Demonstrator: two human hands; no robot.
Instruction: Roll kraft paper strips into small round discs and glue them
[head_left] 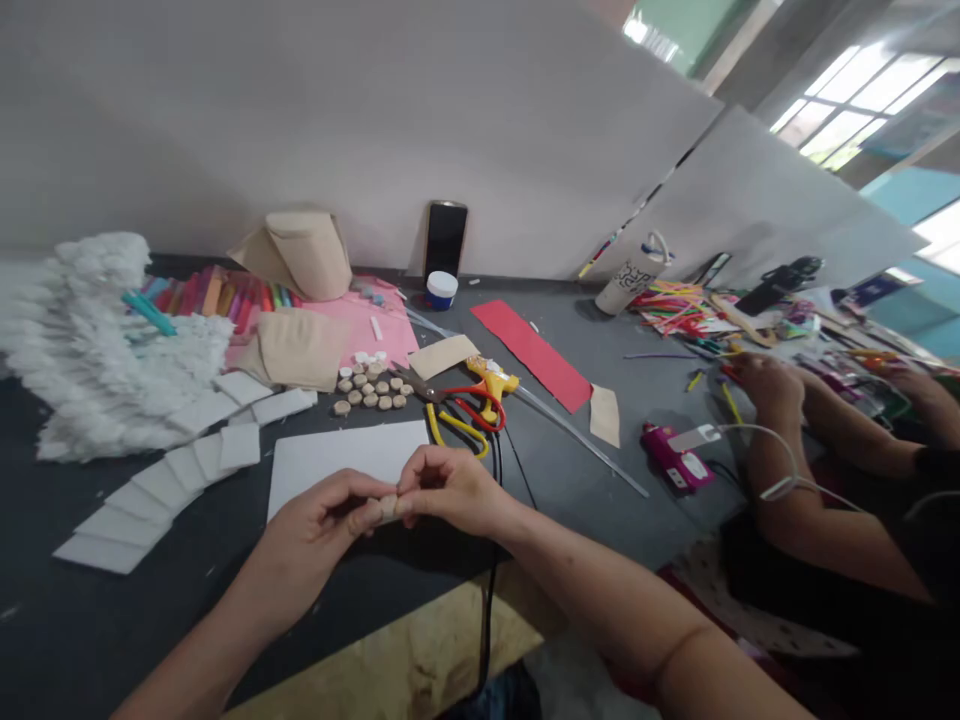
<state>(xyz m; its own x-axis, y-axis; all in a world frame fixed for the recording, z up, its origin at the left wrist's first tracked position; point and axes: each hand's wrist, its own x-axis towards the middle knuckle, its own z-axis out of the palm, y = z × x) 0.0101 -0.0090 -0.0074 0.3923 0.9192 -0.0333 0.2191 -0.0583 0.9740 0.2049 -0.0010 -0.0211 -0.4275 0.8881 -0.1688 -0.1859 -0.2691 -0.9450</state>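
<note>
My left hand and my right hand meet over the near edge of the table. Between their pinched fingertips is a small beige piece, its colour like the beige discs; the fingers cover much of it. Just beyond my hands lies a white sheet. Several small beige discs sit in a cluster behind it, with a few white ones at their back. To the right, scissors with red and yellow handles lie by a yellow glue gun.
White foam pieces fan out at left beside a fluffy white heap. A phone leans on the wall behind a small jar. Red felt and a purple device lie right, near a co-worker's arms.
</note>
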